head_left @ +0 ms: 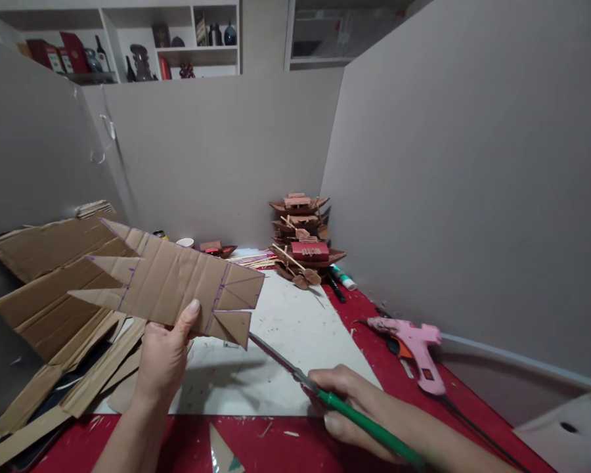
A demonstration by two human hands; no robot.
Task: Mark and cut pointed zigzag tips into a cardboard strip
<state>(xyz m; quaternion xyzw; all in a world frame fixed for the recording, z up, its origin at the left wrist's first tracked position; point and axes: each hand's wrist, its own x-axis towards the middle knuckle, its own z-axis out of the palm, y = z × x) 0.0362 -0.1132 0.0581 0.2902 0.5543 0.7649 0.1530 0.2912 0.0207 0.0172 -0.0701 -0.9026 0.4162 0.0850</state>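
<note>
My left hand [165, 351] grips a piece of cardboard [175, 276] by its lower edge, thumb on the near face. Purple pen lines cross the cardboard; its left end is cut into three long points, and slits divide its right end. In my right hand [359, 407] is a pair of scissors [295, 373] with green handles. The blades point up and left, their tips close to the cardboard's lower right corner. Whether the tips touch it I cannot tell.
Cardboard sheets and strips [59, 315] pile up at left. Stacked model boats [303, 246] stand at the back of a white board [295, 315]. A pink glue gun [418, 348] with a cable lies right on the red tabletop [270, 443]. Grey partitions [217, 151] enclose the table.
</note>
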